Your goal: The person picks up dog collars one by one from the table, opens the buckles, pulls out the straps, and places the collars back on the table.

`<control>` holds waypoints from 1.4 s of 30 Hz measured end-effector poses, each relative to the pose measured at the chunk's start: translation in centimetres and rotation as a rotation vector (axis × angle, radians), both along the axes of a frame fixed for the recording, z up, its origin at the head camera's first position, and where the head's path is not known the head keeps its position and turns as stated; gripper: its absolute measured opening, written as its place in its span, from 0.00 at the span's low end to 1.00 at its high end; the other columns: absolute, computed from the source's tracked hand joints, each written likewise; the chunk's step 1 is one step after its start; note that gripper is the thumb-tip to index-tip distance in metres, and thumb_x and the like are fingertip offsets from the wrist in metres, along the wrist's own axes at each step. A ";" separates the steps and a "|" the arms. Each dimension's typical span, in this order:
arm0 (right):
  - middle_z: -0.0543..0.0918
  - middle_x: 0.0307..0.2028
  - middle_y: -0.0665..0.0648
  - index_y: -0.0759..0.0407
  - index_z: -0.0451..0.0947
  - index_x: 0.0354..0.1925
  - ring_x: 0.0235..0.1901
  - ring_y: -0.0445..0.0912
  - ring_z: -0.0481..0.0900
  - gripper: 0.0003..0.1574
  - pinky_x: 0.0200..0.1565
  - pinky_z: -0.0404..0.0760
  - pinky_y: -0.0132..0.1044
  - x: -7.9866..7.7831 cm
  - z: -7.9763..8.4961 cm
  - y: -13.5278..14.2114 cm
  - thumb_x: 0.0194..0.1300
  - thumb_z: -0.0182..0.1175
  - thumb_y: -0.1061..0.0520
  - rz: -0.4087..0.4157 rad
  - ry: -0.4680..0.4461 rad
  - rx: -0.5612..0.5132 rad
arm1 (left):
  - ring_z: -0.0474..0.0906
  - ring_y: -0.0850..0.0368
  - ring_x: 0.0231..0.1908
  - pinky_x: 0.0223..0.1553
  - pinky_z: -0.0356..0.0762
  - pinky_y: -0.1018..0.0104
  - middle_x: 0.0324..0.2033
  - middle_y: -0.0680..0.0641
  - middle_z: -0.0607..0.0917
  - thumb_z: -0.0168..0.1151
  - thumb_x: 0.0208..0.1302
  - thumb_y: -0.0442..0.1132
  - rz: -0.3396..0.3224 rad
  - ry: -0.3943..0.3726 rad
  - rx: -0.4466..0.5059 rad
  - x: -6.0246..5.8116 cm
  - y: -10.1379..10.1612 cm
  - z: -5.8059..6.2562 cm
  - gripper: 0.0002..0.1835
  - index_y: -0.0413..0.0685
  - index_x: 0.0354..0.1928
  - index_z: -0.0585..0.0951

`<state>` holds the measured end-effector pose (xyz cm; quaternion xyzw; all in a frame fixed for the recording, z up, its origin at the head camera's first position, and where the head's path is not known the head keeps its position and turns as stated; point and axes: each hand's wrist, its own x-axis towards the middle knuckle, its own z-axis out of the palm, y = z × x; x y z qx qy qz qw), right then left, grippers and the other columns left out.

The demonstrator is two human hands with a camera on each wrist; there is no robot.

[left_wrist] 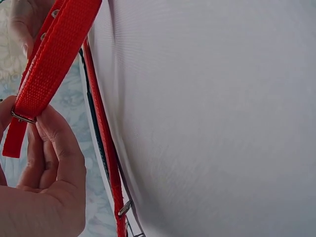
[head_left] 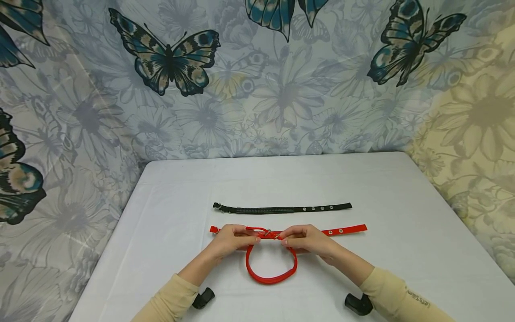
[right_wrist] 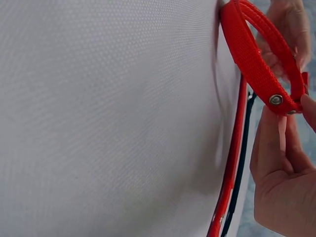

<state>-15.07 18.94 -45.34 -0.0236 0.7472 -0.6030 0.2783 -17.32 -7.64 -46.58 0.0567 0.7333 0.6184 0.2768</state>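
Note:
A red collar point(head_left: 270, 281) is bent into a ring between both hands. My left hand point(head_left: 231, 240) pinches it beside its metal buckle point(left_wrist: 23, 117), and a short red end sticks out past the buckle. On the other side, my right hand point(head_left: 309, 240) pinches the strap close to a metal eyelet point(right_wrist: 276, 99). The ring's lower curve hangs toward me in the head view. Behind the hands, a second red collar point(head_left: 350, 230) lies straight across the table, its middle partly hidden by the hands and the held collar.
Farther back, a black collar point(head_left: 265, 210) with eyelets lies straight, roughly parallel to the flat red one. A white cloth covers the table point(head_left: 181, 179). Butterfly-patterned fabric point(head_left: 281, 89) rises behind its far edge. Black wrist devices point(head_left: 359, 305) sit at both sleeves.

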 end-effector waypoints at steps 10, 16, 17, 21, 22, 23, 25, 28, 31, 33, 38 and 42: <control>0.84 0.36 0.61 0.61 0.81 0.46 0.33 0.47 0.79 0.21 0.40 0.82 0.38 0.0 -0.3 -0.5 0.62 0.68 0.47 -0.043 0.008 0.027 | 0.82 0.58 0.35 0.41 0.82 0.61 0.34 0.49 0.88 0.73 0.55 0.43 0.006 0.018 0.002 0.3 0.4 0.1 0.15 0.41 0.41 0.86; 0.83 0.36 0.64 0.62 0.80 0.46 0.31 0.47 0.79 0.21 0.39 0.81 0.38 -0.1 -0.3 -0.7 0.62 0.68 0.49 -0.043 0.013 -0.015 | 0.83 0.57 0.36 0.40 0.82 0.62 0.35 0.48 0.88 0.73 0.56 0.42 -0.002 0.014 0.017 0.5 0.4 0.5 0.16 0.40 0.43 0.86; 0.83 0.36 0.64 0.62 0.80 0.46 0.32 0.47 0.79 0.20 0.39 0.81 0.38 -0.1 -0.3 -0.6 0.62 0.68 0.49 -0.040 0.014 -0.021 | 0.83 0.57 0.36 0.40 0.82 0.62 0.35 0.48 0.88 0.73 0.56 0.42 -0.004 0.014 0.018 0.5 0.4 0.5 0.16 0.40 0.44 0.86; 0.83 0.39 0.64 0.62 0.80 0.48 0.33 0.48 0.79 0.21 0.41 0.81 0.39 0.0 -0.2 -0.3 0.63 0.67 0.50 -0.024 0.007 -0.036 | 0.82 0.58 0.34 0.42 0.82 0.59 0.33 0.49 0.88 0.73 0.56 0.43 -0.003 0.017 0.009 0.6 0.4 0.5 0.14 0.41 0.41 0.86; 0.83 0.39 0.63 0.62 0.79 0.49 0.33 0.48 0.79 0.21 0.42 0.82 0.39 0.0 -0.2 -0.3 0.63 0.67 0.51 -0.022 0.004 -0.039 | 0.82 0.58 0.33 0.42 0.82 0.58 0.32 0.50 0.87 0.73 0.56 0.43 0.000 0.018 0.006 0.6 0.4 0.4 0.14 0.41 0.40 0.86; 0.83 0.40 0.62 0.62 0.79 0.50 0.34 0.48 0.80 0.21 0.42 0.82 0.40 0.0 -0.2 -0.2 0.64 0.66 0.51 -0.020 0.002 -0.043 | 0.81 0.58 0.33 0.41 0.82 0.58 0.31 0.50 0.87 0.73 0.56 0.43 0.005 0.017 0.004 0.6 0.4 0.4 0.13 0.41 0.39 0.86; 0.83 0.41 0.61 0.62 0.79 0.52 0.34 0.48 0.80 0.22 0.43 0.82 0.41 0.0 -0.1 -0.1 0.65 0.65 0.52 -0.014 -0.003 -0.051 | 0.81 0.58 0.32 0.41 0.82 0.59 0.30 0.51 0.86 0.73 0.56 0.43 0.014 0.013 -0.002 0.5 0.3 0.3 0.13 0.42 0.37 0.86; 0.83 0.42 0.61 0.62 0.79 0.54 0.34 0.48 0.80 0.22 0.44 0.82 0.42 0.1 0.0 0.0 0.66 0.64 0.53 -0.008 -0.008 -0.058 | 0.81 0.58 0.32 0.40 0.82 0.61 0.29 0.51 0.86 0.73 0.55 0.43 0.025 0.003 -0.003 0.4 0.3 0.2 0.13 0.41 0.36 0.86; 0.83 0.43 0.63 0.62 0.79 0.54 0.34 0.48 0.80 0.22 0.43 0.82 0.41 0.1 0.1 0.0 0.65 0.64 0.52 -0.005 -0.006 -0.052 | 0.81 0.58 0.32 0.40 0.82 0.62 0.29 0.51 0.86 0.73 0.55 0.44 0.026 -0.001 -0.006 0.4 0.3 0.1 0.14 0.41 0.37 0.85; 0.83 0.43 0.63 0.62 0.79 0.53 0.34 0.48 0.80 0.22 0.43 0.82 0.40 0.1 0.1 -0.1 0.65 0.65 0.51 -0.010 -0.003 -0.038 | 0.81 0.58 0.32 0.39 0.82 0.62 0.30 0.51 0.86 0.73 0.55 0.44 0.021 0.000 -0.007 0.4 0.3 0.1 0.14 0.41 0.37 0.85; 0.83 0.38 0.64 0.60 0.80 0.47 0.33 0.49 0.82 0.21 0.41 0.83 0.40 0.0 -0.2 -0.4 0.63 0.67 0.48 -0.014 0.023 0.001 | 0.81 0.57 0.33 0.41 0.82 0.59 0.30 0.50 0.86 0.73 0.55 0.43 -0.012 0.010 -0.004 0.5 0.6 0.5 0.14 0.41 0.38 0.85; 0.83 0.36 0.65 0.61 0.80 0.45 0.32 0.51 0.82 0.20 0.42 0.83 0.42 -0.1 -0.2 -0.5 0.62 0.67 0.48 -0.014 0.044 -0.002 | 0.81 0.57 0.33 0.42 0.82 0.57 0.31 0.50 0.87 0.72 0.56 0.42 -0.025 0.012 0.003 0.7 0.6 0.8 0.13 0.41 0.39 0.85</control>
